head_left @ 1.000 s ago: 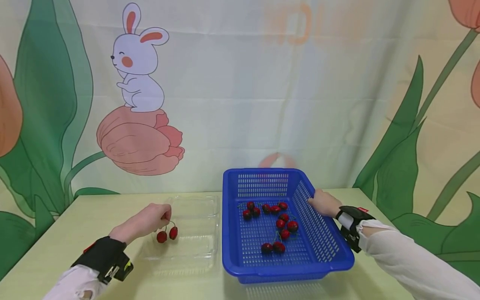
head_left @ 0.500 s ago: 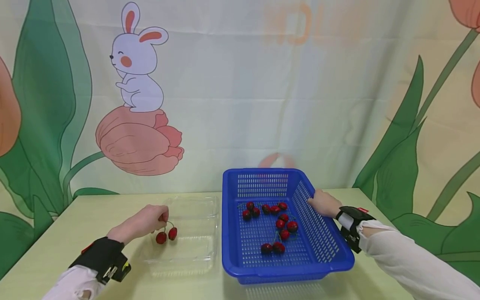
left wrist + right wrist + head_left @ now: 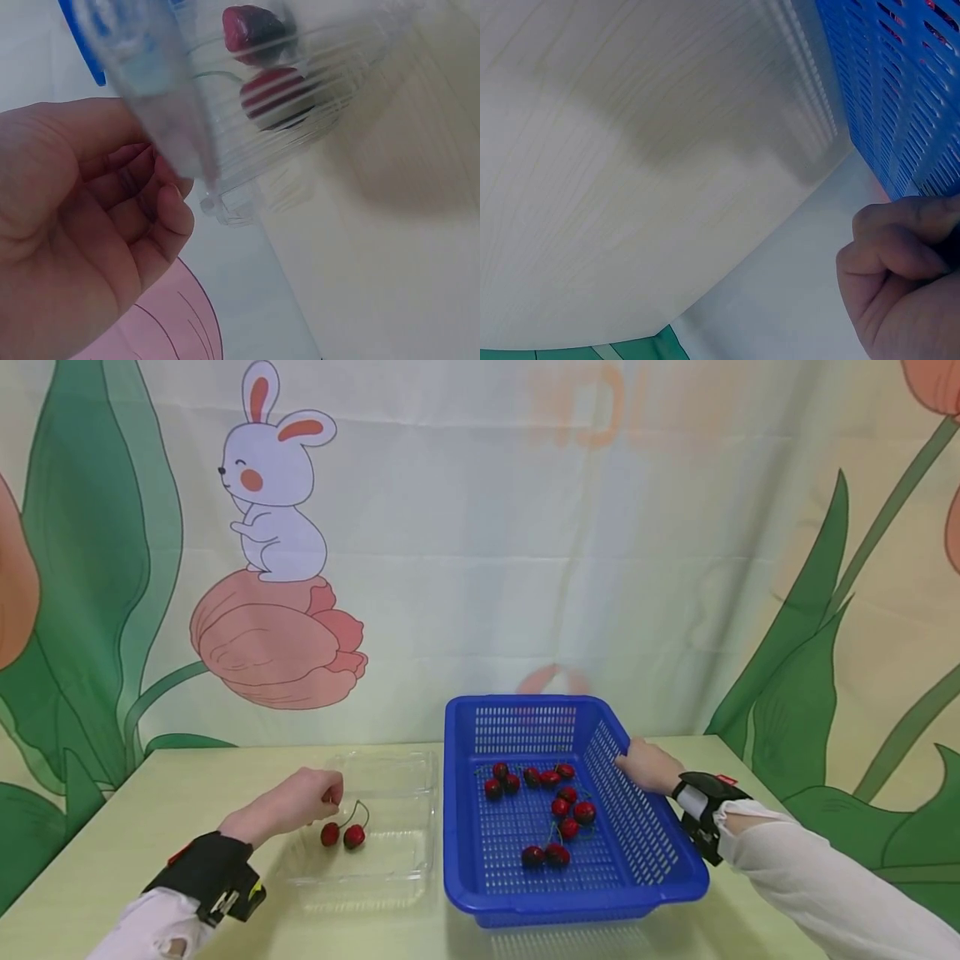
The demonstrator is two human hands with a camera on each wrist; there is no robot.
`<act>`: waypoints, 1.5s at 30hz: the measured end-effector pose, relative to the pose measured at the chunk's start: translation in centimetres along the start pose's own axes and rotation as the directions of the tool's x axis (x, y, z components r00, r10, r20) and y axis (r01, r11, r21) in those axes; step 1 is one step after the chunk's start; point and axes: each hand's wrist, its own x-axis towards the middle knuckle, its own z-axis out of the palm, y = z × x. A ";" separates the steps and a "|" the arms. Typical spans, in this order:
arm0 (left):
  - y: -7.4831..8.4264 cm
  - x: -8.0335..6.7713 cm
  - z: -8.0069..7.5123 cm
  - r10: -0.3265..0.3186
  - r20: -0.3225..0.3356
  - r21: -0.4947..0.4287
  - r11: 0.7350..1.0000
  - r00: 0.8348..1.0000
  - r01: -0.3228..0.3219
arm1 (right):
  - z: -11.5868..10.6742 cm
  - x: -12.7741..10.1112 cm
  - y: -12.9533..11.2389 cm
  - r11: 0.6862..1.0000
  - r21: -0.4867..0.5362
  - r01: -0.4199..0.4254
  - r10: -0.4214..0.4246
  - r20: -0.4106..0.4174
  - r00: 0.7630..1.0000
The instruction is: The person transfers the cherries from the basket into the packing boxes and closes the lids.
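A pair of red cherries [image 3: 354, 837] with joined stems rests in the clear plastic container [image 3: 408, 860] on the table's left side. Just above and left of them hovers my left hand [image 3: 303, 797], fingers loosely curled, apart from the stems. In the left wrist view, the container's clear wall partly covers the fingertips of that hand [image 3: 97, 202], and the cherries [image 3: 277, 97] show through the plastic. My right hand [image 3: 651, 766] grips the right rim of the blue basket [image 3: 465, 893]; in the right wrist view its curled fingers [image 3: 892, 247] are at the basket wall.
Several dark red cherries [image 3: 585, 812] lie in groups on the basket's floor. The container's lid part [image 3: 386, 772] spreads open behind its tray. Behind the pale table [image 3: 120, 827] hangs a printed curtain [image 3: 465, 568] with a rabbit and tulips.
The cherry pair, earlier hanging by its stems from my left fingers, has been let go and sits in the container, slightly further right. My right hand and the basket have stayed in place.
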 end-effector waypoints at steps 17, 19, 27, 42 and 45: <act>2.4 1.0 -2.1 0.103 -0.059 0.051 0.994 0.993 -0.100 | 0.0 0.1 0.1 1.000 -0.019 -0.011 0.011 -0.008 1.000; 2.9 1.1 -2.5 0.142 -0.067 0.063 0.988 0.988 -0.138 | -0.1 0.0 0.1 1.000 -0.021 -0.006 0.006 -0.011 1.000; 5.1 1.6 -3.3 0.253 -0.115 0.138 0.962 0.961 -0.237 | 0.0 -0.1 0.0 0.999 -0.037 -0.004 0.004 -0.014 1.000; 12.0 2.8 -3.7 0.353 -0.110 0.298 0.904 0.929 -0.308 | 0.2 0.2 0.3 0.999 -0.038 0.025 -0.026 -0.022 0.999; 13.3 3.2 -3.5 0.387 -0.089 0.329 0.881 0.918 -0.340 | 0.1 0.0 0.2 0.999 -0.038 0.025 -0.025 -0.023 0.999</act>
